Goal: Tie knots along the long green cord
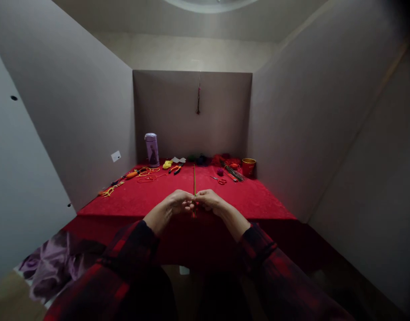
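Note:
A thin green cord runs straight along the red cloth toward me and meets my fingers near the table's front edge. My left hand pinches the cord's near end from the left, thumb and forefinger closed. From the other side my right hand pinches at the same spot, its fingertips almost touching the left ones. Below the fingertips hangs a small reddish end, too small to make out. The exact point of the grip is partly hidden by the fingers.
On the red-covered table lie red-handled scissors, pliers, a purple yarn ball and orange cord. A purple bottle stands back left, a red cup back right. Grey panels enclose the table.

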A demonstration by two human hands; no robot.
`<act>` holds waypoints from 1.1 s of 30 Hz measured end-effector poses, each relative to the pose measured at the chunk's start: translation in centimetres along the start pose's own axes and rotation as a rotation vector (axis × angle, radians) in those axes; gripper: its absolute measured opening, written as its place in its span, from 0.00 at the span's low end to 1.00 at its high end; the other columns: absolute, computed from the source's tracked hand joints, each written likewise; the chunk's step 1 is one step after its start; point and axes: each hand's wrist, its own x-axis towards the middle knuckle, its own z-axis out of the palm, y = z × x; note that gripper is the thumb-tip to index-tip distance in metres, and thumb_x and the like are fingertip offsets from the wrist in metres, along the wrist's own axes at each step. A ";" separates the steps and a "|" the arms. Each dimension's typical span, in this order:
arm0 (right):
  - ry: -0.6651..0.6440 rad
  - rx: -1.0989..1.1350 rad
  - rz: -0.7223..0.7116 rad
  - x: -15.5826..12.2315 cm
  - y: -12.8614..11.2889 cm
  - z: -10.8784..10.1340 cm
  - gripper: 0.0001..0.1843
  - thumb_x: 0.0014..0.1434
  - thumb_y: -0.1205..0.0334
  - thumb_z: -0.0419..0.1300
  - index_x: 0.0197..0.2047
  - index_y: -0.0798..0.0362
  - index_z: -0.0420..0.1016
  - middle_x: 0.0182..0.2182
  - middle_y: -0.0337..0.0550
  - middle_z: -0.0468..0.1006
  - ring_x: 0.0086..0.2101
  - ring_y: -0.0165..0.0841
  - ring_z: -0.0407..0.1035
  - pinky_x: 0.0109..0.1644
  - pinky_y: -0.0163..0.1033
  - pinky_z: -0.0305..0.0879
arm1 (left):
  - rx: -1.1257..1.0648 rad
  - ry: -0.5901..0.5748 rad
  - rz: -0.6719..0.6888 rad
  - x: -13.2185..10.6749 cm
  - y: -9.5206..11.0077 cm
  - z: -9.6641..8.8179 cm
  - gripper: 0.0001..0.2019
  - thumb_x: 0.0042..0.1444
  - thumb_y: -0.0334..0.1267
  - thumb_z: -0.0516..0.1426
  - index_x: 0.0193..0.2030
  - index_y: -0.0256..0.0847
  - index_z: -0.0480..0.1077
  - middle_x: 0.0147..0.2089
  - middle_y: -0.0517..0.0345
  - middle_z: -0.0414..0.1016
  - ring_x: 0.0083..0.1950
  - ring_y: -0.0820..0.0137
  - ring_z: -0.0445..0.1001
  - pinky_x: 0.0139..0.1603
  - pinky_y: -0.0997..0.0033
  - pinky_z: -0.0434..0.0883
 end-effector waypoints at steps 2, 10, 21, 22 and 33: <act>0.002 -0.014 -0.002 0.0 0.1 0.0 0.10 0.48 0.58 0.59 0.23 0.55 0.65 0.14 0.30 0.60 0.14 0.21 0.48 0.18 0.30 0.42 | 0.052 -0.033 -0.023 0.1 -0.2 -0.1 0.11 0.50 0.35 0.57 0.20 0.34 0.66 0.17 0.63 0.63 0.18 0.79 0.60 0.21 0.76 0.60; 0.061 -0.168 -0.004 -0.5 0.5 0.0 0.13 0.51 0.55 0.56 0.23 0.53 0.61 0.14 0.28 0.53 0.14 0.21 0.45 0.18 0.31 0.41 | 0.200 0.076 0.029 0.0 -1.2 -0.5 0.12 0.42 0.41 0.59 0.18 0.36 0.65 0.11 0.69 0.53 0.13 0.81 0.48 0.15 0.75 0.44; 0.278 -0.607 -0.084 -5.1 0.1 2.2 0.13 0.54 0.62 0.54 0.19 0.56 0.66 0.18 0.40 0.66 0.22 0.27 0.55 0.25 0.35 0.41 | 0.082 0.174 0.024 0.5 -1.5 0.9 0.06 0.43 0.34 0.58 0.21 0.34 0.67 0.13 0.67 0.58 0.13 0.82 0.51 0.16 0.77 0.47; 0.264 -0.624 -0.095 -6.0 0.2 3.0 0.13 0.53 0.62 0.54 0.20 0.55 0.67 0.18 0.40 0.67 0.22 0.27 0.55 0.25 0.35 0.41 | 0.062 0.163 0.023 0.4 -1.5 1.1 0.05 0.43 0.33 0.57 0.21 0.34 0.67 0.13 0.66 0.60 0.13 0.81 0.52 0.16 0.77 0.47; 0.375 -0.301 -0.136 -5.2 -2.1 0.4 0.16 0.58 0.59 0.50 0.22 0.56 0.67 0.19 0.39 0.66 0.23 0.28 0.58 0.28 0.33 0.49 | -0.057 0.074 0.042 0.3 -1.8 0.8 0.09 0.46 0.32 0.54 0.18 0.38 0.60 0.13 0.68 0.54 0.12 0.82 0.49 0.15 0.77 0.47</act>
